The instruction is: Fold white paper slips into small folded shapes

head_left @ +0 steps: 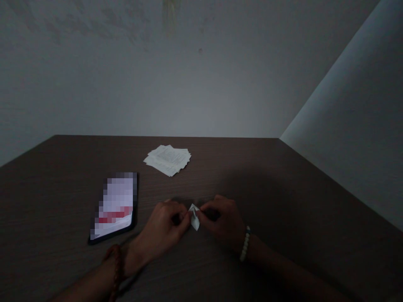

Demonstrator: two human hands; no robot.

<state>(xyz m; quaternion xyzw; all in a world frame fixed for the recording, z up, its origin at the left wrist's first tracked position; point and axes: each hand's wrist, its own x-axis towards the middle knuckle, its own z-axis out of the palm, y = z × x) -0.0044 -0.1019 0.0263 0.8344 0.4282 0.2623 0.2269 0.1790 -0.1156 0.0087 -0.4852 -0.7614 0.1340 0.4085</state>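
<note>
A small folded piece of white paper (195,222) is held just above or on the table, between my two hands. My left hand (165,224) pinches its left side between thumb and forefinger. On the opposite side, my right hand (224,219) pinches the right edge in the same way. The paper has a pointed top and a pointed flap hanging toward me, with a dark crease or gap in the middle. Fingertips cover its side corners.
A phone or tablet (115,205) with a lit, blurred screen lies left of my left hand. Farther back is a loose pile of printed paper sheets (168,159). The dark wooden table (252,155) meets a grey wall behind and another wall at the right.
</note>
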